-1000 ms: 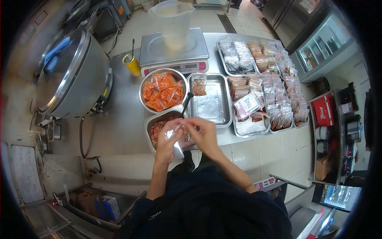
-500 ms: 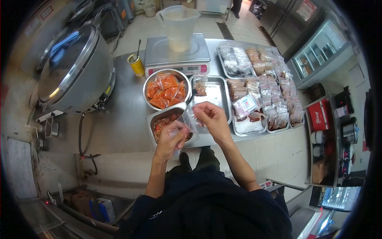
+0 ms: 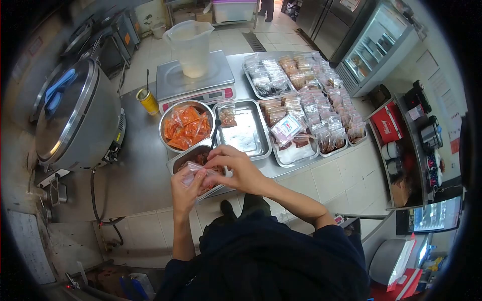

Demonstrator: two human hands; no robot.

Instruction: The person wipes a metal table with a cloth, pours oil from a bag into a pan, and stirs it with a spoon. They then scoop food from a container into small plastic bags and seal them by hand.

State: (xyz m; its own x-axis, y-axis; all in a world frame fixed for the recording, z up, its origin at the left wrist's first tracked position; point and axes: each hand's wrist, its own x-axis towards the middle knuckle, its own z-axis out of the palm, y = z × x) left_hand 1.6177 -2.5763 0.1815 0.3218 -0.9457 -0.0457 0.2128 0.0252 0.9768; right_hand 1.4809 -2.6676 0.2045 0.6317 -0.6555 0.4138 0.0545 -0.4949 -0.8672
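Observation:
My left hand (image 3: 185, 193) pinches a small clear plastic bag (image 3: 189, 176) over the metal pan of chopped reddish filling (image 3: 205, 189). The fingers of my right hand (image 3: 235, 169) are curled at the bag's upper edge, gripping it. I see no filling clearly inside the bag. A spoon with a black handle (image 3: 216, 131) stands in the pan, just beyond my right fingers. Behind the pan is a round steel bowl (image 3: 161, 131) of orange packets (image 3: 187, 125). Beside it, a steel tray (image 3: 251, 142) holds one filled bag (image 3: 227, 117) in its far left corner.
Trays of packed sachets (image 3: 321, 113) cover the table's right side, with a labelled packet (image 3: 287, 128) on top. A scale (image 3: 165, 85) bears a plastic jug (image 3: 193, 50). A yellow can (image 3: 147, 103) and large cooker (image 3: 95, 115) stand left. Another person's legs (image 3: 266, 10) show far off.
Both hands have moved left with the bag, which is now over the pan. My right hand has come lower and closer to my left. The camera view has turned rightward.

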